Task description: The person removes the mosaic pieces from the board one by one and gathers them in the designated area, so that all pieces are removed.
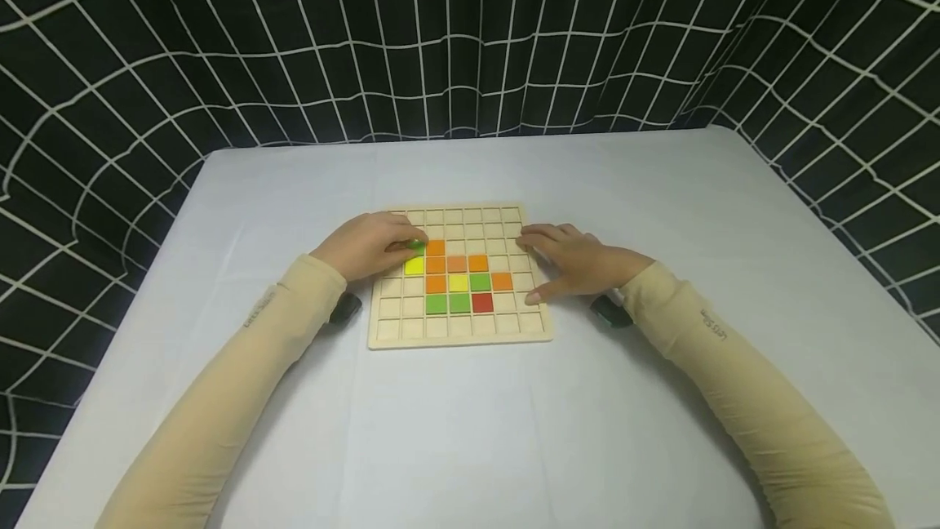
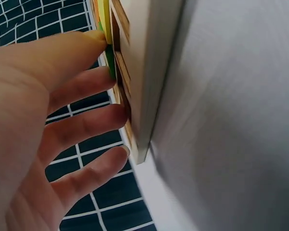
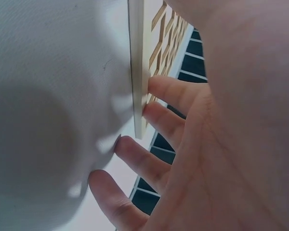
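Observation:
A square wooden grid board (image 1: 458,331) lies on the table, with orange, yellow, green and red tiles in its middle cells. My left hand (image 1: 370,245) is over the board's left side and pinches a green tile (image 1: 417,248) between thumb and index finger, right above a yellow tile (image 1: 414,266). In the left wrist view, the other fingers spread along the board's edge, and the green tile (image 2: 111,65) shows partly behind the thumb. My right hand (image 1: 576,260) rests spread at the board's right edge, with thumb and index finger on the rim and other fingers on the cloth.
A white cloth (image 1: 455,431) covers the table. Black netting-patterned curtain (image 1: 470,39) with white grid lines surrounds the back and sides. A dark wrist device (image 1: 611,312) sits under the right wrist, and another (image 1: 345,308) under the left.

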A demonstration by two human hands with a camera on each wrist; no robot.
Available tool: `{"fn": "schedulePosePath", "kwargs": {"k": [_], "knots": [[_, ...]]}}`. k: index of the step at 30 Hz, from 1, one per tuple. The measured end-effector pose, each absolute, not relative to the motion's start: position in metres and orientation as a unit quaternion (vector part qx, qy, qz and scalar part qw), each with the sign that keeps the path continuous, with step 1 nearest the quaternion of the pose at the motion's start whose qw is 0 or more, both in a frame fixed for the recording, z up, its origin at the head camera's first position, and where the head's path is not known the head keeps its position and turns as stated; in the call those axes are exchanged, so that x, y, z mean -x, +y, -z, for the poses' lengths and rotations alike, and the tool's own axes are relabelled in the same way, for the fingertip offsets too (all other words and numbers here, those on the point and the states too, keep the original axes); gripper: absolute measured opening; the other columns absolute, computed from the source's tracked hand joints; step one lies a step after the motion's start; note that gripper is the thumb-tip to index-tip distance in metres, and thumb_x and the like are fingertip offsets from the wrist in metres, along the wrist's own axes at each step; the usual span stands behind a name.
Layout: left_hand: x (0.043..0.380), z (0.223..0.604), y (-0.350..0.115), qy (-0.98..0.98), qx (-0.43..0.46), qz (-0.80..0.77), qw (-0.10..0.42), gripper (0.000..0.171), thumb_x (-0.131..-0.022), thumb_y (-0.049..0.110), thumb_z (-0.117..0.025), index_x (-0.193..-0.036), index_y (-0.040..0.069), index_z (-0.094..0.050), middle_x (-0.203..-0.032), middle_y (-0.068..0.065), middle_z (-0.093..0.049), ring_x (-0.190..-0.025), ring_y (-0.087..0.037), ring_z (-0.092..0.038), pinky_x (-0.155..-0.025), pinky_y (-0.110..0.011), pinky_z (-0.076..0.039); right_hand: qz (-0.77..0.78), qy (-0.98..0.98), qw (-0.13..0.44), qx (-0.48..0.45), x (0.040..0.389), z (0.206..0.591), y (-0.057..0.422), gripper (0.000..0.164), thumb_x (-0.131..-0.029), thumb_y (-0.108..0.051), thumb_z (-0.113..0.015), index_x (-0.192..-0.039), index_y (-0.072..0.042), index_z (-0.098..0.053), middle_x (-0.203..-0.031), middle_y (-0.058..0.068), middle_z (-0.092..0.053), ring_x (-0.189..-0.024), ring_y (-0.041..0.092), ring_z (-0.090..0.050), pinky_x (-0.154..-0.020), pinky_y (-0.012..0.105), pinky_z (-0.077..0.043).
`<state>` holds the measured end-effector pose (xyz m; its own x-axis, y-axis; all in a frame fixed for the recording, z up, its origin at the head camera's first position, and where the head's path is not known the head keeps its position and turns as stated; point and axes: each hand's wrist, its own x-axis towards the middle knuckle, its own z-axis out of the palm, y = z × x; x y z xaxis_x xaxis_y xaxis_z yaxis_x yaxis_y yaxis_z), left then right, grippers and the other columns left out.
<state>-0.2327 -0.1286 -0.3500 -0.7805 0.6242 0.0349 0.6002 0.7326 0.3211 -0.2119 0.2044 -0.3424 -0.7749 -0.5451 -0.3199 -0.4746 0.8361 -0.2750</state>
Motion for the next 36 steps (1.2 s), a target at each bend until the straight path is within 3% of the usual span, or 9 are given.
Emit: {"fn": "schedulePosePath", "kwargs": {"k": [7, 26, 36], "knots": [[0.2266, 0.3482, -0.1319, 0.924, -0.361, -0.122, 0.016, 0.027, -0.093, 0.022, -0.063, -0.119, 0.021, -0.069, -0.106, 0.001, -0.064, -0.094, -0.016, -0.057, -0.089, -0.034, -0.049, 0.089, 0.936, 0.194, 0.28, 0.2128, 0.3442, 0.2002, 0.098, -0.075, -0.064, -0.068, -0.15, -0.016, -0.027, -0.157, 0.008, -0.019, -0.139, 0.036, -0.022, -0.107, 0.061, -0.026], [0.229, 0.3508, -0.1308, 0.921, -0.373, -0.111, 0.004, 0.023, -0.093, 0.018, -0.063, -0.115, 0.024, -0.068, -0.107, 0.002, -0.062, -0.097, -0.016, -0.055, -0.091, -0.032, -0.048, 0.074, 0.939, 0.194, 0.273, 0.2134, 0.3428, 0.2018, 0.097, -0.075, -0.066, -0.066, -0.149, -0.018, -0.026, -0.157, 0.007, -0.017, -0.137, 0.036, -0.023, -0.104, 0.061, -0.029], [0.2308, 0.3512, -0.1323, 0.922, -0.366, -0.127, 0.013, 0.021, -0.092, 0.026, -0.064, -0.113, 0.023, -0.068, -0.106, 0.004, -0.063, -0.095, -0.014, -0.054, -0.09, -0.03, -0.048, 0.079, 0.938, 0.197, 0.275, 0.2131, 0.3417, 0.2004, 0.098, -0.075, -0.066, -0.066, -0.15, -0.018, -0.025, -0.158, 0.008, -0.016, -0.14, 0.035, -0.02, -0.106, 0.061, -0.028]]}}
